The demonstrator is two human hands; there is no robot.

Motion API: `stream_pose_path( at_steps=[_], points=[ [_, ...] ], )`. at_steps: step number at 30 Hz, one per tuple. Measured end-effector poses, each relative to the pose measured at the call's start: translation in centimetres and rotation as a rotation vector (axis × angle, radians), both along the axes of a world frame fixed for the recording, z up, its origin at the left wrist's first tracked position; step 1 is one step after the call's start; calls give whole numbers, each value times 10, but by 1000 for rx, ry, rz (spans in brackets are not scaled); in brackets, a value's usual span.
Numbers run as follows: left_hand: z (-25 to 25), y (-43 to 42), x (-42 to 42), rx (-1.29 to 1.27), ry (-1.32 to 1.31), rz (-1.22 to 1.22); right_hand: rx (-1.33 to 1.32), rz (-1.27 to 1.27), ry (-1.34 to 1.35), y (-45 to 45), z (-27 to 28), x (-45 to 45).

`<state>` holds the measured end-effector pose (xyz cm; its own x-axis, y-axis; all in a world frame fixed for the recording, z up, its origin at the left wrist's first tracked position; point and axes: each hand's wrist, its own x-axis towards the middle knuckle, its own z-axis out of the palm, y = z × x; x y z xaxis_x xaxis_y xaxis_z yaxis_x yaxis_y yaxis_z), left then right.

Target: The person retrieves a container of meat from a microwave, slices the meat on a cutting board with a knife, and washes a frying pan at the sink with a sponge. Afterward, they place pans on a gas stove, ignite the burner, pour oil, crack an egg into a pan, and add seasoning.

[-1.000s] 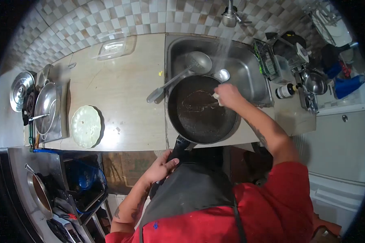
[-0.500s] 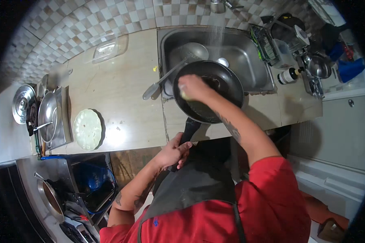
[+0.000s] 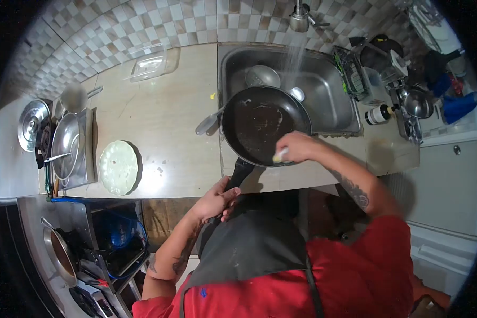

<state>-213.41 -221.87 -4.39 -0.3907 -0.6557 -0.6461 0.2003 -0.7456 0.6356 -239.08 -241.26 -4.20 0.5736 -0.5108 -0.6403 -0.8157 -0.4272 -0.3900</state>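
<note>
A dark frying pan (image 3: 259, 122) is held over the front left edge of the sink, its inside wet with whitish streaks. My left hand (image 3: 218, 200) is wrapped round its black handle (image 3: 240, 174). At the pan's lower right, my right hand (image 3: 296, 147) presses a small yellow and white sponge (image 3: 280, 155) against the inner wall. Behind the pan, a skimmer (image 3: 263, 76) lies in the sink, its grey handle (image 3: 206, 123) sticking out over the counter. A ladle's round bowl (image 3: 297, 94) shows beside the pan's rim.
Water runs from the faucet (image 3: 299, 21) into the steel sink (image 3: 331, 98). A pale green plate (image 3: 118, 167) and a clear plastic container (image 3: 149, 66) rest on the counter. A dark bottle (image 3: 379, 114) stands right of the sink. Metal strainers (image 3: 64, 146) are at the left.
My right hand has moved with the sponge from the pan's left side to its lower right. The pan has shifted slightly left in view, and my left hand still grips the handle.
</note>
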Motion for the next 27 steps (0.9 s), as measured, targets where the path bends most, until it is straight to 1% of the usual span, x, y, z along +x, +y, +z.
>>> stream_pose_path(
  at_steps=[1,4,5,6,8,9,10,11,12,13,14,15,16,17,18,19,21,23,24,25,26,27],
  points=[
    [-1,1,0,5,3,7,-8,-37,51,-5,3,-11],
    [-11,0,1,9,36,-19,28,-31,-90,5,-13,-1],
    [-13,1,1,10,48,-37,36,-8,-272,13,-28,13],
    [-9,2,-1,14,26,-31,22,-78,-388,24,-25,39],
    [2,6,-7,19,-20,-14,-116,-125,-624,19,-52,83],
    [-1,9,-8,-6,-3,-31,-131,-262,-636,13,-47,105],
    [-7,12,-9,-33,13,-47,-244,-293,-761,-5,-63,120],
    [-10,14,-9,-62,30,-61,-364,-244,-786,-32,-80,129],
    [-9,16,-11,-66,20,-45,-629,-172,-762,-56,-90,131],
    [-8,18,-12,-71,8,-28,-834,15,-529,-80,-92,123],
    [-7,21,-12,-71,-3,-14,-930,169,-308,-105,-102,110],
    [-6,24,-12,-57,-3,11,-964,229,-204,-117,-94,91],
    [-5,26,-12,-47,1,36,-1018,287,-196,-131,-101,68],
    [-4,26,-11,-41,9,61,-1045,345,-117,-130,-86,50],
    [-5,28,-10,-32,19,83,-1038,410,-54,-121,-71,33],
    [-8,29,-10,-26,33,105,-1045,402,73,-112,-67,18],
    [-11,31,-10,-25,67,128,-754,318,278,-80,-50,0],
    [-8,30,-11,-31,102,130,-557,238,248,-42,-37,-5],
    [-8,30,-13,-26,113,133,-412,229,304,-29,-31,0],
    [-8,28,-14,-22,119,136,-349,167,273,-17,-30,10],
    [-6,25,-16,-21,122,136,-267,229,101,-8,-26,17],
    [-2,23,-18,-17,97,142,-135,129,-133,3,-31,20]
  ],
)
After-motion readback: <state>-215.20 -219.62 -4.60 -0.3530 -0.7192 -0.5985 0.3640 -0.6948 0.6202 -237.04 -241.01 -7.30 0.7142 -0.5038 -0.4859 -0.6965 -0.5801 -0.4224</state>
